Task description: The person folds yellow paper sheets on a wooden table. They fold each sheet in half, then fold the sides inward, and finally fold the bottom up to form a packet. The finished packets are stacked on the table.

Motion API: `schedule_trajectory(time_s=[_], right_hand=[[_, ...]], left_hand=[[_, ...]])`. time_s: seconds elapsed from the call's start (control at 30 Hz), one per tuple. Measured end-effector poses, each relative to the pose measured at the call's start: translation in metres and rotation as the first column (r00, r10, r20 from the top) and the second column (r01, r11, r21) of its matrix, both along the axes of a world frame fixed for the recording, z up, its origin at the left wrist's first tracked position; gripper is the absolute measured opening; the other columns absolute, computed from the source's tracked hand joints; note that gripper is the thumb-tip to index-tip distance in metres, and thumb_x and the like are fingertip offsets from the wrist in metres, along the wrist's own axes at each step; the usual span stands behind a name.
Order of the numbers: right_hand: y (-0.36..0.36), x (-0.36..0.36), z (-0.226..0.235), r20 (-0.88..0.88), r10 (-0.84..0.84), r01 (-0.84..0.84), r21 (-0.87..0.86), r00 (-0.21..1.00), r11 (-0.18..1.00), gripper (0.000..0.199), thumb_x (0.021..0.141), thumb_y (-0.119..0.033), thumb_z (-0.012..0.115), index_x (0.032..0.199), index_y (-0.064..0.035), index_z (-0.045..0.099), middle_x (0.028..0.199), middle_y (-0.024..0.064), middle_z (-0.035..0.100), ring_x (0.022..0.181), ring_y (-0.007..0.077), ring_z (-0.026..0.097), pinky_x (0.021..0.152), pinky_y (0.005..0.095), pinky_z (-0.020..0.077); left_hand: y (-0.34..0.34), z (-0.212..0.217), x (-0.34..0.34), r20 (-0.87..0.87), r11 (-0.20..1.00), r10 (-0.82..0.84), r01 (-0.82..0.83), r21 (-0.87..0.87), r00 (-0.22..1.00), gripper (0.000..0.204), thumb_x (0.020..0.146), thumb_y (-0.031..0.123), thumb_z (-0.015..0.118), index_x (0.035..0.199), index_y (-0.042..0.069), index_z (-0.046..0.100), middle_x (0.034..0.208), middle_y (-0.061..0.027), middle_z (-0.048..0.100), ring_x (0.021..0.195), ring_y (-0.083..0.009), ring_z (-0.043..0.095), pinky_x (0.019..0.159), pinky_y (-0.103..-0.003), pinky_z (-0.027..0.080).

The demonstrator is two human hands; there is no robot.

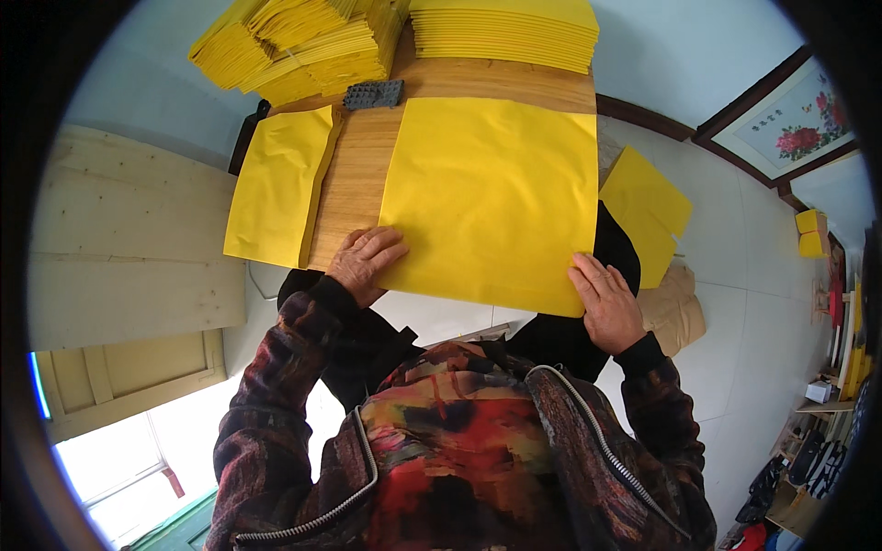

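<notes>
A large, slightly wrinkled yellow paper sheet (487, 193) lies on the wooden table in front of me, its near edge hanging past the table's front. My left hand (366, 261) grips its near left corner, fingers curled over the top and thumb out of sight. At the near right corner, my right hand (606, 301) holds the side edge, fingertips on top and thumb hidden. To the left lies a stack of folded yellow paper (276, 188). A dark grey textured block (374, 94) rests beyond the sheet.
Folded yellow stacks (312, 55) and a neat yellow pile (503, 39) fill the far side of the wooden table (354, 174). Right of it, more yellow sheets (646, 216) sit low beside a tan bag-like item (675, 308). A framed flower picture (790, 124) stands by the wall.
</notes>
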State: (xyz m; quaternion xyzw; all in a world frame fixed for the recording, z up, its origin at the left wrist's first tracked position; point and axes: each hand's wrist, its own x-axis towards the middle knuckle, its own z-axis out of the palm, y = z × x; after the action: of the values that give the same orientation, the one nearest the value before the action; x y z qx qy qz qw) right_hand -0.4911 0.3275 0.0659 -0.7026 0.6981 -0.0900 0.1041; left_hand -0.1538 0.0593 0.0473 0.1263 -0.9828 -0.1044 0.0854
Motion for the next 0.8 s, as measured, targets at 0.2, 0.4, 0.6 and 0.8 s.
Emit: schedule_trajectory(time_s=[0.2,0.4,0.6,0.8], right_hand=[[0.005,0.0,-0.005,0.058,0.01,-0.007,-0.051,0.998,0.999,0.055,0.078,-0.003,0.061,0.131,-0.0056,0.049,0.144,0.0108,0.042,0.133,0.0281,0.04,0.108,0.0445,0.0325],[0.008,-0.002,-0.008,0.132,0.047,-0.029,-0.133,0.99,0.991,0.048,0.077,-0.003,0.063,0.124,-0.0052,0.054,0.137,0.0105,0.049,0.128,0.027,0.046,0.102,0.0413,0.0386],[0.004,-0.003,-0.006,0.252,-0.003,0.042,-0.148,0.968,0.988,0.039,0.079,-0.003,0.063,0.117,-0.0056,0.058,0.13,0.0081,0.055,0.122,0.0256,0.051,0.095,0.0393,0.0413],[-0.008,-0.003,-0.003,0.411,-0.077,0.177,-0.212,0.909,0.961,0.021,0.081,-0.005,0.063,0.102,-0.0038,0.063,0.108,0.0101,0.065,0.104,0.0289,0.059,0.085,0.0366,0.0457]], left_hand=[[-0.001,-0.002,0.008,-0.082,0.989,0.038,-0.026,0.143,0.996,0.057,0.065,0.018,0.079,0.117,0.014,0.058,0.123,-0.0085,0.055,0.119,-0.0287,0.051,0.098,-0.044,0.039],[0.0,-0.016,0.012,-0.204,0.949,0.152,-0.085,0.303,0.967,0.038,0.064,0.013,0.08,0.099,0.011,0.067,0.112,-0.0076,0.063,0.111,-0.0284,0.057,0.095,-0.043,0.041],[-0.008,-0.019,0.015,-0.235,0.88,0.217,-0.086,0.467,0.948,0.021,0.073,0.0,0.074,0.092,0.006,0.069,0.11,-0.011,0.066,0.106,-0.0278,0.061,0.089,-0.038,0.048],[-0.019,-0.012,0.011,-0.141,0.663,0.382,-0.165,0.73,0.913,0.015,0.082,-0.001,0.066,0.097,0.004,0.068,0.1,-0.0076,0.069,0.096,-0.0186,0.063,0.086,-0.03,0.049]])
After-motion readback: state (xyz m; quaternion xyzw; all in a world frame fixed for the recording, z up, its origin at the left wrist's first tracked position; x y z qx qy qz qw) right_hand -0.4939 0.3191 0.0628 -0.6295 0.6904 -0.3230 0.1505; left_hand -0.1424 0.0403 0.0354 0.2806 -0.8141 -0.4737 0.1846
